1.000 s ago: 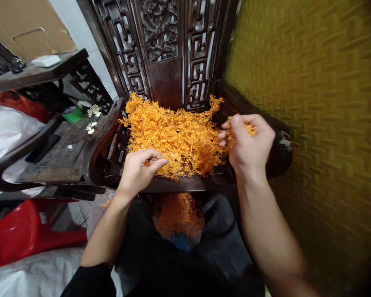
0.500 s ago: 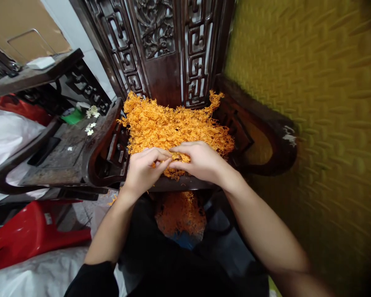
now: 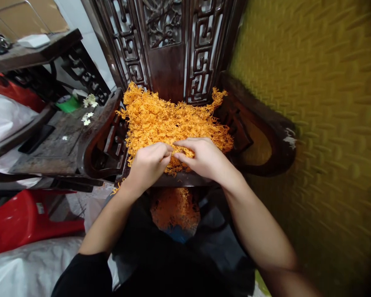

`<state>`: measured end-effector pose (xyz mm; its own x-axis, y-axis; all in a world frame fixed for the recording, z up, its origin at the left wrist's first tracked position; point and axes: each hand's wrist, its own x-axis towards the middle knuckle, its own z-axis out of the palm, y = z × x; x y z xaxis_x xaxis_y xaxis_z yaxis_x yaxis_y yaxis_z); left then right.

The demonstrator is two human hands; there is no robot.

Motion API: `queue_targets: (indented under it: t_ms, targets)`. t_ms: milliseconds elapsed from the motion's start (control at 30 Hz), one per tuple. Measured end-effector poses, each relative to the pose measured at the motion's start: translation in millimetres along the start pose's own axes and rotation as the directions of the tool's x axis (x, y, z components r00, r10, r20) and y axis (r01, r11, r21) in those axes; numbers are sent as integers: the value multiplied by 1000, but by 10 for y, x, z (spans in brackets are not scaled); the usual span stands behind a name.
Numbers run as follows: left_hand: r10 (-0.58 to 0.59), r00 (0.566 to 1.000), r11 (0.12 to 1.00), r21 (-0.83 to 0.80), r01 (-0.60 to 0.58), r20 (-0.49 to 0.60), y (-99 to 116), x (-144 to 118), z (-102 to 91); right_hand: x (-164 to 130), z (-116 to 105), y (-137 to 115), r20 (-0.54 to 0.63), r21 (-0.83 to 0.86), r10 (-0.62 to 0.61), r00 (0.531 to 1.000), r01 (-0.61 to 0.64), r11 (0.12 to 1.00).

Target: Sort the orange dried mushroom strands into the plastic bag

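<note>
Strands [image 3: 173,119] of orange fibre lie heaped on the chair seat [image 3: 185,179]; left hand [image 3: 148,165] and right hand [image 3: 205,159] pinch one tuft, fingers nearly closed. Loose bits could spill off the front edge.

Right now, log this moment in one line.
left hand: pinching orange plastic sprigs | right hand: pinching same heap | heap on dark carved wooden chair

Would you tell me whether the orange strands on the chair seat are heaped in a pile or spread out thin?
Heaped: the orange strands form a thick mound that hides the seat of the carved chair.
</note>
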<state>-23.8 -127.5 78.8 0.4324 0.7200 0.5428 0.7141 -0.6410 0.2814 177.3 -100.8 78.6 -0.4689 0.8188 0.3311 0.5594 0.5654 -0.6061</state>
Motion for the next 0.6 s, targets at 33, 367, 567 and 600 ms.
queue_targets:
  t_ms: [33, 367, 567, 600]
  targets:
    - [7, 1000, 999, 38, -8, 21, -5, -7, 2, -6, 6, 4, 16, -5, 2, 1000, -2, 1000]
    - [-204, 976, 970, -116, 213, 81, 70, 73, 19, -98, 35, -121, -144, -144, 12, 990, -32, 989]
    - [-315, 939, 908, -243, 341, 140, 18, 185, 67, -58, 40, -118, -160, -167, 23, 987, -50, 985]
    - [-314, 937, 908, -241, 343, 151, -27, 163, 81, -60, -4, -61, -164, -178, 30, 986, -60, 982]
